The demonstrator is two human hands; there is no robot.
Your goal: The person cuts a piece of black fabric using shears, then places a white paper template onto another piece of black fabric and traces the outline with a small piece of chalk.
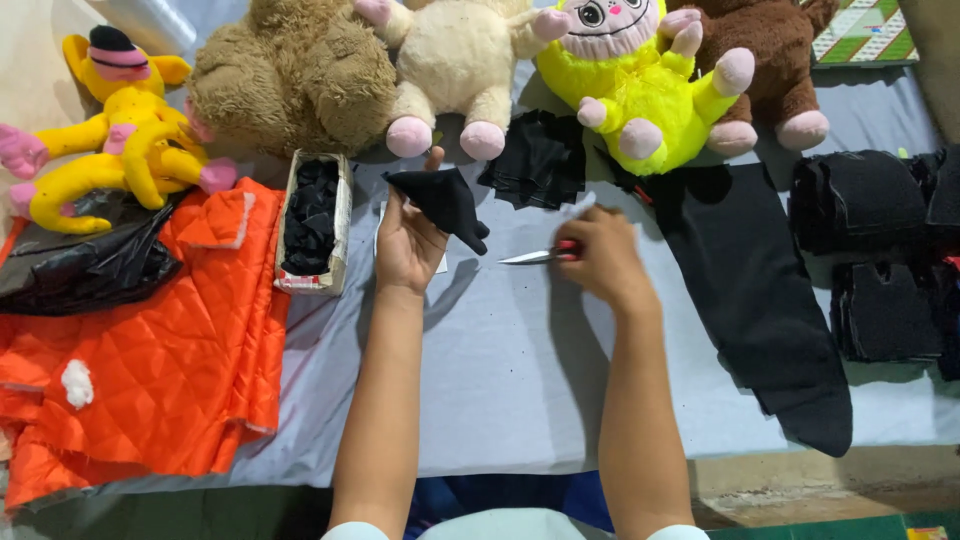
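Your grey tabletop [520, 370] carries a crowded spread. At the near left lies an orange quilted cloth [150, 350] with a black plastic bag [90, 265] on its far edge. Along the far side sits a row of plush toys: a yellow toy with pink hands [120, 140] at far left, a tan bear [290, 75], a cream toy with pink feet [455, 60], a bright yellow toy [640, 90] and a brown bear [780, 60]. A long strip of black fabric [760, 290] runs down the right side, with stacks of cut black pieces [880, 250] at the right edge and a smaller pile [540, 160] near the middle. A narrow cardboard box [315, 220] of black scraps stands left of your arms.

Your left hand [405, 245] is raised at centre, pinching a small black fabric piece [445, 200] just above the tabletop. Your right hand [600, 260], just right of it, is clenched around red-handled scissors [540, 255], blades pointing left toward the piece.
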